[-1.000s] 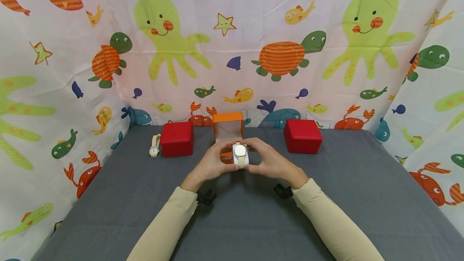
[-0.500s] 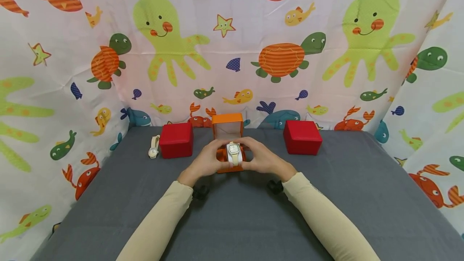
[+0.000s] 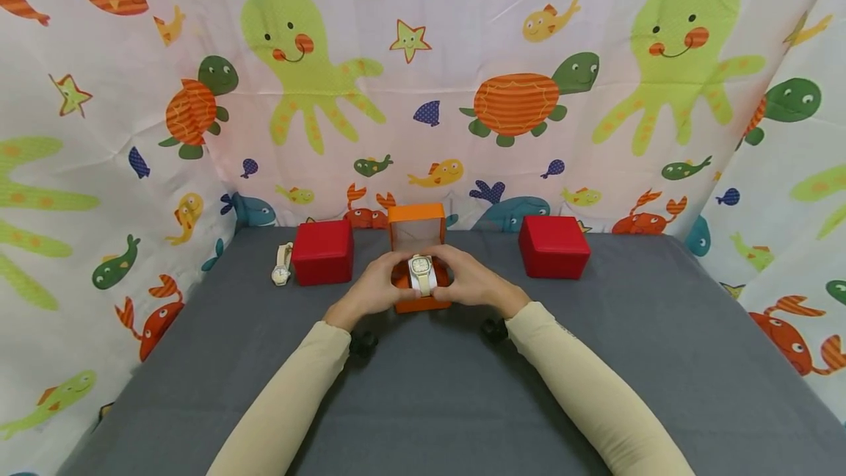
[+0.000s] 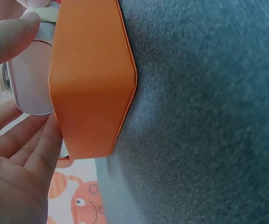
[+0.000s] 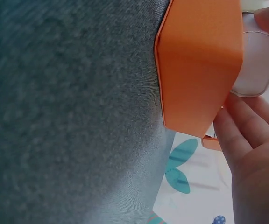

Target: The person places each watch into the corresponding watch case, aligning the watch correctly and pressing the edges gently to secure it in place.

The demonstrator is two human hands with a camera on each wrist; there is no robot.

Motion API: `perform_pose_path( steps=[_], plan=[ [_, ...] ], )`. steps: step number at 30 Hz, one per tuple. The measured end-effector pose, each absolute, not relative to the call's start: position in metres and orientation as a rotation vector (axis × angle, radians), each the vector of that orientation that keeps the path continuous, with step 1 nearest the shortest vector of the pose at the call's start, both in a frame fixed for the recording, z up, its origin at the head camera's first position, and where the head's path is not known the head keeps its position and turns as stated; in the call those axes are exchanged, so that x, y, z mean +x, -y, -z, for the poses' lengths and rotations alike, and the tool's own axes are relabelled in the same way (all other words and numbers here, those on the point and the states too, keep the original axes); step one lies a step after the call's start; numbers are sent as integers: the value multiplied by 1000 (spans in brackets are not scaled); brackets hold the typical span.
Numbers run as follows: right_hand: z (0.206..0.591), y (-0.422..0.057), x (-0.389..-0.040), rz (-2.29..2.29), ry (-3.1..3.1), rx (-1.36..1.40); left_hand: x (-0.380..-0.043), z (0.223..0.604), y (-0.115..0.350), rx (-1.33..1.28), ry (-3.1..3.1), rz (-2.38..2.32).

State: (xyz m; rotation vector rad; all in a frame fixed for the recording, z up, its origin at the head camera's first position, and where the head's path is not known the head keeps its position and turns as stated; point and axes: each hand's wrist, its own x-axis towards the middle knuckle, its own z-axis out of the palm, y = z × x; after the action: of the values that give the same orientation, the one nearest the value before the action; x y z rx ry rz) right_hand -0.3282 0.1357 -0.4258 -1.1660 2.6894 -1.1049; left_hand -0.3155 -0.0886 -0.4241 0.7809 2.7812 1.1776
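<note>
A square-faced wristwatch (image 3: 420,264) is sitting with its cream strap wrapped around a white cushion (image 4: 31,79), and the cushion is standing at the mouth of an open orange watch box (image 3: 423,305), its upper part showing above the rim. The left hand (image 3: 377,285) is gripping one side of the cushion between thumb and fingers, and the right hand (image 3: 471,278) is holding the opposite side in the same way. Behind them the box's raised lid (image 3: 418,229) is leaning back, showing its pale lining. To the left, a red box (image 3: 323,253) is resting on the desk (image 3: 423,402), with a round-faced wristwatch (image 3: 280,274) lying just beside it; to the right, a second red box (image 3: 555,247) is standing well apart from the orange one. Beige sleeves (image 3: 284,391) are covering the person's forearms, and a white curtain (image 3: 370,2) printed with sea creatures is hanging behind the desk.
</note>
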Motion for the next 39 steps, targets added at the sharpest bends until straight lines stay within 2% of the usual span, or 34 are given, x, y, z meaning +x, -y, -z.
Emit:
perform_pose_path(
  steps=[22, 39],
  plan=[
    [434, -129, -329, 1090, -2735, -1060, -318, 430, 87, 753, -2800, -1165],
    [432, -125, -327, 1081, -2736, -969, -316, 430, 78, 626, -2871, -1144]
  ],
)
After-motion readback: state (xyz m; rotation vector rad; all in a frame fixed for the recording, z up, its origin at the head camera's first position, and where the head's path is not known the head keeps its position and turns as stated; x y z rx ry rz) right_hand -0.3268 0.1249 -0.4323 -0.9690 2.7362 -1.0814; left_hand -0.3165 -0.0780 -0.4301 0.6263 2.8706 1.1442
